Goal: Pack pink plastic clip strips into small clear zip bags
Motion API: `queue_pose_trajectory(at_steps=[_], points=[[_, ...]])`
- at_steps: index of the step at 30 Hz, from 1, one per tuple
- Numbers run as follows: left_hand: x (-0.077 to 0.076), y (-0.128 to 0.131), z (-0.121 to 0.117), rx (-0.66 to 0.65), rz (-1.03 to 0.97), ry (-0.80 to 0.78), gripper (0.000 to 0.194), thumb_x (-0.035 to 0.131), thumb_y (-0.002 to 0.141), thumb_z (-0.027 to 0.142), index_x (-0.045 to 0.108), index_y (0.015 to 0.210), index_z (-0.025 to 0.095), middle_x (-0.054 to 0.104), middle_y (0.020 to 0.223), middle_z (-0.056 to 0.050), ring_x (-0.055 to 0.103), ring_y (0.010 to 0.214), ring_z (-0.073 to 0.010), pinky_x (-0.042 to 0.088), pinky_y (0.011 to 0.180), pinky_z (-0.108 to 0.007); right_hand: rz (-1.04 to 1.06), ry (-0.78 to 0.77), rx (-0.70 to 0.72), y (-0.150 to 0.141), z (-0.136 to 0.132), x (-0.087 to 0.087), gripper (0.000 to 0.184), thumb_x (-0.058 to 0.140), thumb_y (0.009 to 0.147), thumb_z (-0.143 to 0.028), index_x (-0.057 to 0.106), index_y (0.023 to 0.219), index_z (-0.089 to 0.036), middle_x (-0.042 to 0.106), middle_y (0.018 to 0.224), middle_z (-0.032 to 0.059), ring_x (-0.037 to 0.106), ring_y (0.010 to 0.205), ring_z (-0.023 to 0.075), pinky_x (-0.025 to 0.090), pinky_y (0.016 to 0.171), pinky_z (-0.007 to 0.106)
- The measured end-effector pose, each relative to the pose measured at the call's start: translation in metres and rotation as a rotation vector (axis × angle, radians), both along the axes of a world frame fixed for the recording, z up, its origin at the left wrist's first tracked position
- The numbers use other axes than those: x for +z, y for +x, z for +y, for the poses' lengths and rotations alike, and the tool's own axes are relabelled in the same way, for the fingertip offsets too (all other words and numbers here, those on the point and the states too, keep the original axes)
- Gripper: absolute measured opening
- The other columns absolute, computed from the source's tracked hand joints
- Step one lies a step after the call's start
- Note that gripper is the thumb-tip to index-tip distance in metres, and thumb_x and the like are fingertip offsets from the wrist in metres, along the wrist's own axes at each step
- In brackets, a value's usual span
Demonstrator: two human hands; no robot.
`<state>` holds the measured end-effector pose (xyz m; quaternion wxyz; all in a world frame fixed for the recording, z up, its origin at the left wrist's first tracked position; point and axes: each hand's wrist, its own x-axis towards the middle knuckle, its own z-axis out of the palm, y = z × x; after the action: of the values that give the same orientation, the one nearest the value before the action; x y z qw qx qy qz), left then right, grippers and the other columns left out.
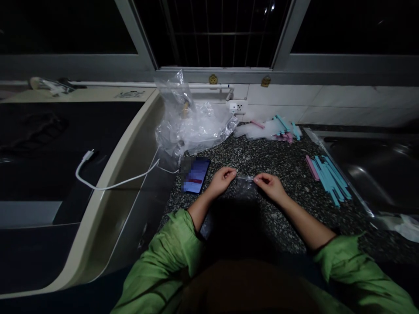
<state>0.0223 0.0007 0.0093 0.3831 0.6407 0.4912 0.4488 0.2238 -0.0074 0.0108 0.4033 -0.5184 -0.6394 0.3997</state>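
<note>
My left hand and my right hand hover over a speckled dark countertop. Both are pinched on the top edge of a small clear plastic bag, one at each end. The bag hangs down between them and its lower part fades into shadow. Green sleeves cover both forearms.
A phone with a lit screen lies left of my left hand, a white cable running from it. Crumpled clear plastic bags sit behind. Blue and pink sticks lie at right, more sticks farther back. A steel sink is at far right.
</note>
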Motion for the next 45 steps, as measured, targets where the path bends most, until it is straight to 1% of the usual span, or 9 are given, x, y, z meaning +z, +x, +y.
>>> queue_pose_trajectory(at_steps=[2, 4, 8, 13, 19, 27, 32, 35, 45], points=[[-0.0003, 0.0041, -0.0021, -0.092, -0.056, -0.090, 0.017, 0.057, 0.074, 0.030, 0.063, 0.079, 0.015, 0.061, 0.074, -0.002, 0.052, 0.068, -0.0129, 0.042, 0.065, -0.025, -0.004, -0.008, -0.006, -0.0002, -0.0002, 0.0006, 0.030, 0.062, 0.064, -0.047, 0.062, 0.064, -0.018, 0.057, 0.057, 0.0003, 0.046, 0.052, 0.0112, 0.037, 0.050, 0.023], [0.0002, 0.0067, -0.0038, -0.145, -0.067, -0.142, 0.019, 0.060, 0.071, 0.032, 0.063, 0.075, 0.014, 0.058, 0.067, 0.000, 0.048, 0.061, -0.0102, 0.039, 0.059, -0.022, -0.005, -0.012, -0.010, -0.0008, -0.0004, 0.0006, 0.030, 0.061, 0.064, -0.047, 0.062, 0.064, -0.017, 0.056, 0.056, 0.0001, 0.045, 0.052, 0.0109, 0.036, 0.050, 0.023], [0.0003, 0.0078, -0.0043, -0.158, -0.075, -0.154, 0.018, 0.064, 0.068, 0.031, 0.062, 0.065, 0.013, 0.053, 0.061, 0.002, 0.043, 0.057, -0.0077, 0.035, 0.055, -0.020, -0.010, -0.014, -0.014, -0.0015, -0.0007, -0.0006, 0.031, 0.061, 0.064, -0.048, 0.063, 0.064, -0.017, 0.055, 0.055, -0.0003, 0.044, 0.051, 0.0106, 0.035, 0.049, 0.023], [-0.0012, 0.0056, -0.0027, -0.157, -0.097, -0.162, 0.018, 0.060, 0.071, 0.031, 0.063, 0.069, 0.013, 0.054, 0.060, 0.002, 0.045, 0.057, -0.0082, 0.036, 0.055, -0.020, -0.020, 0.000, 0.009, -0.0010, -0.0009, -0.0013, 0.031, 0.060, 0.066, -0.048, 0.062, 0.065, -0.017, 0.057, 0.056, -0.0001, 0.045, 0.051, 0.0106, 0.036, 0.050, 0.023], [-0.0002, 0.0049, -0.0030, -0.140, -0.079, -0.095, 0.014, 0.060, 0.071, 0.026, 0.063, 0.067, 0.013, 0.059, 0.066, 0.000, 0.050, 0.063, -0.0097, 0.039, 0.061, -0.021, -0.059, 0.013, 0.031, -0.0008, -0.0009, -0.0013, 0.032, 0.059, 0.068, -0.049, 0.062, 0.066, -0.017, 0.057, 0.057, 0.0003, 0.046, 0.052, 0.0110, 0.037, 0.050, 0.023], [0.0001, 0.0038, -0.0027, -0.133, -0.048, -0.033, 0.012, 0.057, 0.072, 0.022, 0.063, 0.065, 0.013, 0.057, 0.066, 0.000, 0.049, 0.063, -0.0094, 0.039, 0.060, -0.021, -0.083, 0.047, 0.047, -0.0007, -0.0015, -0.0035, 0.031, 0.057, 0.069, -0.048, 0.062, 0.066, -0.017, 0.057, 0.057, 0.0006, 0.048, 0.052, 0.0116, 0.038, 0.051, 0.024], [0.0012, 0.0054, -0.0037, -0.124, -0.048, -0.033, 0.012, 0.057, 0.072, 0.022, 0.061, 0.064, 0.013, 0.054, 0.063, 0.001, 0.046, 0.059, -0.0080, 0.037, 0.057, -0.020, -0.101, 0.080, 0.014, -0.0022, -0.0030, -0.0005, 0.027, 0.056, 0.070, -0.044, 0.061, 0.067, -0.017, 0.058, 0.060, 0.0011, 0.047, 0.054, 0.0116, 0.038, 0.052, 0.024], [0.0033, 0.0079, -0.0057, -0.136, -0.059, -0.052, 0.009, 0.060, 0.070, 0.022, 0.061, 0.068, 0.014, 0.051, 0.061, 0.003, 0.043, 0.056, -0.0072, 0.036, 0.054, -0.019, -0.132, 0.117, 0.033, -0.0028, -0.0040, 0.0013, 0.025, 0.055, 0.071, -0.042, 0.061, 0.067, -0.017, 0.057, 0.060, 0.0013, 0.048, 0.055, 0.0120, 0.038, 0.052, 0.024], [0.0004, 0.0081, -0.0041, -0.147, 0.021, 0.046, 0.007, 0.060, 0.069, 0.019, 0.062, 0.064, 0.014, 0.053, 0.064, 0.001, 0.047, 0.060, -0.0087, 0.037, 0.057, -0.021, -0.183, 0.165, 0.063, -0.0031, -0.0046, -0.0001, 0.024, 0.054, 0.073, -0.039, 0.062, 0.068, -0.017, 0.057, 0.061, 0.0006, 0.047, 0.054, 0.0111, 0.040, 0.052, 0.024]])
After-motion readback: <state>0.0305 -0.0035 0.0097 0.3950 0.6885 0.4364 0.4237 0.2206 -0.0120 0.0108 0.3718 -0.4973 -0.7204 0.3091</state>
